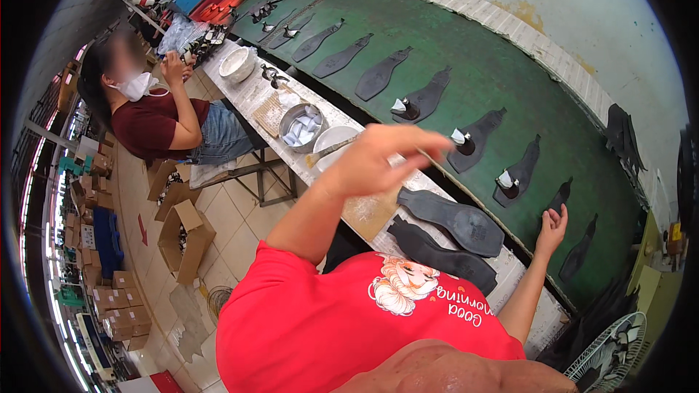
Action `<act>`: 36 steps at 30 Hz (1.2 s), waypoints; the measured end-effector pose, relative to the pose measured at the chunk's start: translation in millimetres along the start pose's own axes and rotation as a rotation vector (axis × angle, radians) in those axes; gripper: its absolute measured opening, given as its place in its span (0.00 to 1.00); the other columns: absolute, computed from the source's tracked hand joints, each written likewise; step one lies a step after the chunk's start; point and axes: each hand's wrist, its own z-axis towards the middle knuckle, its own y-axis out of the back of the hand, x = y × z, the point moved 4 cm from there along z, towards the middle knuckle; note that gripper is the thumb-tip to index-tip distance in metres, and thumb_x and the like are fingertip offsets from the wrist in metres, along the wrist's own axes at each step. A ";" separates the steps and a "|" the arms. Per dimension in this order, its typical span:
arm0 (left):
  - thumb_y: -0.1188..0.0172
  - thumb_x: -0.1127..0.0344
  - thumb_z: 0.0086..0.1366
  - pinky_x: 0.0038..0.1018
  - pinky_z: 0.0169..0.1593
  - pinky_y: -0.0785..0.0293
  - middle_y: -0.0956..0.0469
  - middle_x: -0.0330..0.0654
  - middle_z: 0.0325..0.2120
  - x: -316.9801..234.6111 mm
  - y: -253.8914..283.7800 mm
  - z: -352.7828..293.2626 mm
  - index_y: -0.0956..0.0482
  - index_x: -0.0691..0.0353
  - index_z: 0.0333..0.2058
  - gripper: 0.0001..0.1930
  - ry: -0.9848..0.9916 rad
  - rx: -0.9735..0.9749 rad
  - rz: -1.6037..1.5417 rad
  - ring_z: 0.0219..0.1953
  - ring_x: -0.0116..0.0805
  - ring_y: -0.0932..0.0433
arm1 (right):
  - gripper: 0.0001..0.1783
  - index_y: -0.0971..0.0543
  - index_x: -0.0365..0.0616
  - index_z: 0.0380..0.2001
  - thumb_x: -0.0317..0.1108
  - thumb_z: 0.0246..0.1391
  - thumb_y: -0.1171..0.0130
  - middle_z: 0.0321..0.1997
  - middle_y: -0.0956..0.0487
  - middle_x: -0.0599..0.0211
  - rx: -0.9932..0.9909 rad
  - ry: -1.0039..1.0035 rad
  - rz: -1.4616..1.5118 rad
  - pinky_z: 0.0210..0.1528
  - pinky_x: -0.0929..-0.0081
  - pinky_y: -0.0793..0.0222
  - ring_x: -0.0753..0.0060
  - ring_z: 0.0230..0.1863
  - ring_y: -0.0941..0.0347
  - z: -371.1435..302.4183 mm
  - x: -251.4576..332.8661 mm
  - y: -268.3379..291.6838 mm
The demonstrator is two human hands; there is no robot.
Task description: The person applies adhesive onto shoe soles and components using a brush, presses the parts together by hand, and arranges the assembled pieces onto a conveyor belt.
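My left hand (375, 162) is raised over the workbench, in front of the green belt. Its fingers are smeared by motion, and whether they hold anything is unclear. My right hand (553, 231) rests at the near end of a dark paddle-shaped pad (561, 193) on the belt, fingers and thumb apart. That hand hides part of the pad. Neighbouring pads carry small dark rounded pieces with white parts, including one piece (508, 183) left of my right hand. A larger dark pad (455, 220) and another dark pad (437, 256) lie on the bench before me.
The green belt (520, 91) carries a row of dark pads. A metal bowl (283, 133) of white pieces, a white basin (324, 163) with a brush (328, 153), and a white bowl (237, 64) stand on the bench. A masked co-worker (156, 120) sits left. A fan (608, 353) stands lower right.
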 end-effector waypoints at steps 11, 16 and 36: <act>0.44 0.79 0.58 0.25 0.36 0.24 0.19 0.45 0.29 57.3 47.8 -61.7 0.19 0.66 0.36 0.09 0.276 -0.323 0.387 0.32 0.37 0.19 | 0.31 0.34 0.44 0.60 0.26 0.52 0.39 0.39 0.22 0.65 0.007 0.011 -0.034 0.37 0.82 0.32 0.82 0.33 0.28 0.5 -2.8 1.7; 0.41 0.79 0.56 0.27 0.32 0.26 0.20 0.44 0.27 25.4 33.6 -14.0 0.20 0.66 0.34 0.07 -0.062 -0.389 0.298 0.29 0.37 0.21 | 0.31 0.33 0.44 0.60 0.28 0.52 0.38 0.39 0.22 0.66 -0.013 0.034 -0.065 0.37 0.81 0.31 0.82 0.32 0.29 0.9 -5.3 0.9; 0.44 0.78 0.51 0.24 0.26 0.32 0.28 0.38 0.21 77.5 12.5 -69.6 0.21 0.61 0.28 0.06 0.184 -0.306 0.361 0.21 0.30 0.28 | 0.29 0.35 0.43 0.60 0.27 0.55 0.41 0.42 0.24 0.62 0.057 -0.010 -0.036 0.42 0.79 0.31 0.77 0.37 0.28 4.1 -9.2 2.0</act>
